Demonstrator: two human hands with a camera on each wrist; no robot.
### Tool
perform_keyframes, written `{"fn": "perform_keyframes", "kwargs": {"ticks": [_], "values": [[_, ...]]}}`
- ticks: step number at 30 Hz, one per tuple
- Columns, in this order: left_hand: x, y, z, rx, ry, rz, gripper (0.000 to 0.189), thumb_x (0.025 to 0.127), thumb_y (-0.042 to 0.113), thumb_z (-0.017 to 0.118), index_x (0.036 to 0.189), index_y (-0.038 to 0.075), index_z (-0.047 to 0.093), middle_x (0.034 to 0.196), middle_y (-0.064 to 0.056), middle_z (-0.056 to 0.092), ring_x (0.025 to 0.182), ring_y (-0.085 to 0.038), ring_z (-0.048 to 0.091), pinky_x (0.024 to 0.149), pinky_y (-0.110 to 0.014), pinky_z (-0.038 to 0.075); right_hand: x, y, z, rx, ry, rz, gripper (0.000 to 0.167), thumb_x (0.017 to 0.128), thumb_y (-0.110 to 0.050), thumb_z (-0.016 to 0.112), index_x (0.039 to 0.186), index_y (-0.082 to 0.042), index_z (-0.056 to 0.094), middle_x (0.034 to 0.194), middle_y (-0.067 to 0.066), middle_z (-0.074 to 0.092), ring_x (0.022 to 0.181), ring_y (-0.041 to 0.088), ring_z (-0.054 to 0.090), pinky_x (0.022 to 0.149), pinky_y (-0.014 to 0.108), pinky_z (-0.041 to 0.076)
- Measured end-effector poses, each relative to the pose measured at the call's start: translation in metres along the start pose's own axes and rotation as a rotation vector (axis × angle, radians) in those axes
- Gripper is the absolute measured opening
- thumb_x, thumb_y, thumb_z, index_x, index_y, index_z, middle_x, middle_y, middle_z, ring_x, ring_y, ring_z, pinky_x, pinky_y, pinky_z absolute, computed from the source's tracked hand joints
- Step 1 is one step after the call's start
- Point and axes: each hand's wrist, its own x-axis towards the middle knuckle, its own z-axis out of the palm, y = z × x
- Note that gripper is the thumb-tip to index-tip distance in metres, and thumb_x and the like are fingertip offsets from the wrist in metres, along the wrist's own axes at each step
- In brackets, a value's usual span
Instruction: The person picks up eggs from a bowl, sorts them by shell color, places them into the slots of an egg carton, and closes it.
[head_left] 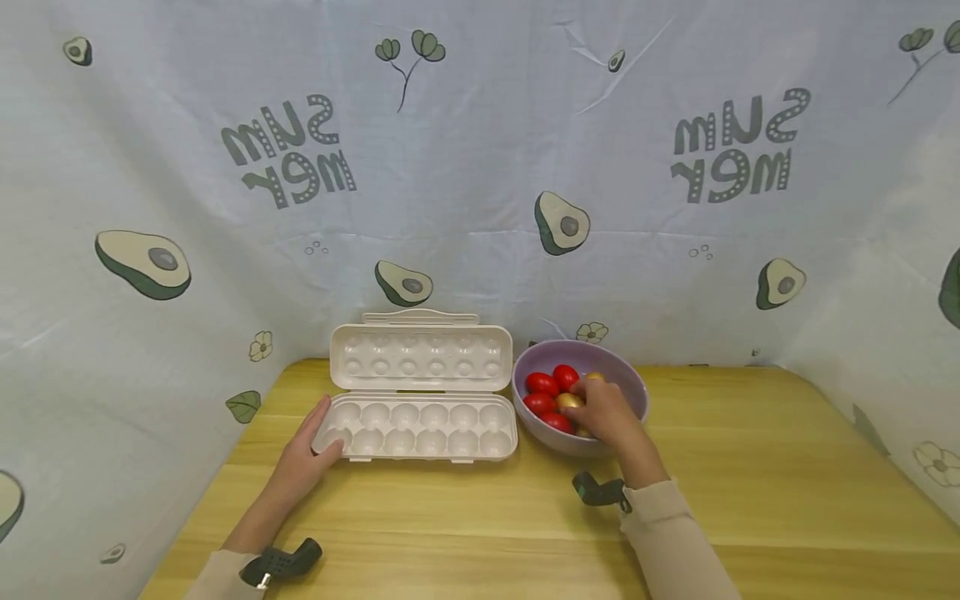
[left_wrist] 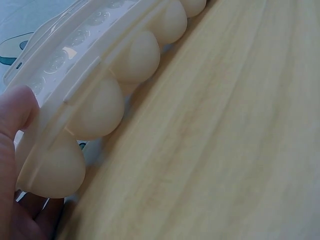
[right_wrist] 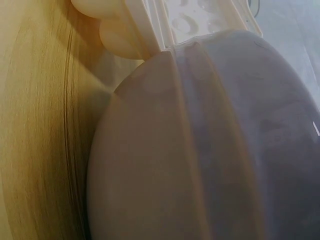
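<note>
Reaching into the purple bowl (head_left: 579, 449): right hand (head_left: 606, 410) has its fingers about a gold egg (head_left: 567, 402), between red eggs (head_left: 538, 404) on the left and another gold egg (head_left: 596, 376) at the back. Can't tell if that grip is closed; the bowl wall blocks the right wrist view. Left hand (head_left: 298, 465) pinches the left end of the egg carton (head_left: 433, 458), thumb over the near rim, fingertips tucked below, so it looks like a steadying hold. Carton sits left of the bowl, lid (head_left: 422, 385) folded back, no egg showing in the two rows of six cups, though the thumb covers part of the front-left one. Reads to me as the pick step, nothing placed. Next move calls for a firm pinch, a lift straight up past the bowl rim, then a short carry left and a gentle drop-in. Edges: bowl rim stands just beside the carton's right end; can't tell if they touch. Raised lid backs the rear row, and the cloth (head_left: 465, 167) hangs close behind both, so I'd come in from above or the front. Bare table (head_left: 465, 517) runs along the front and right of the bowl, good room for the forearm.
</note>
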Motion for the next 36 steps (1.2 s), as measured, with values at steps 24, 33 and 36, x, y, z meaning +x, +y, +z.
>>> {"fn": "perform_keyframes", "kwargs": {"ticks": [24,33,36], "values": [[0.0001,0.0000,0.0035,-0.008,0.013,0.026,0.072,0.090,0.015,0.059,0.151,-0.002,0.024,0.156,-0.023,0.020,0.142,-0.043,0.018,0.115,-0.053,0.017,-0.0025,0.0025,-0.0032,0.050,0.088,-0.077,0.035,0.082,-0.016,0.074,0.108,0.005,0.066,0.098,0.016,0.067,0.086,0.030,0.059,0.082,0.047,0.053],[0.0000,-0.0003,0.0027,-0.010,0.011,0.016,0.072,0.090,0.015,0.059,0.151,-0.001,0.024,0.157,-0.021,0.020,0.143,-0.040,0.018,0.118,-0.041,0.015,-0.0053,0.0039,-0.0050,0.102,0.085,-0.090,0.035,0.082,-0.016,0.073,0.112,0.001,0.063,0.102,0.015,0.067,0.088,0.028,0.058,0.083,0.048,0.053],[-0.0007,-0.0015,0.0024,-0.010,0.014,0.018,0.071,0.090,0.015,0.059,0.151,-0.001,0.025,0.157,-0.022,0.020,0.143,-0.041,0.018,0.118,-0.041,0.015,-0.0057,0.0039,-0.0045,0.113,0.087,-0.093,0.036,0.083,-0.016,0.074,0.112,0.001,0.062,0.104,0.016,0.067,0.090,0.029,0.058,0.085,0.048,0.052]]}}
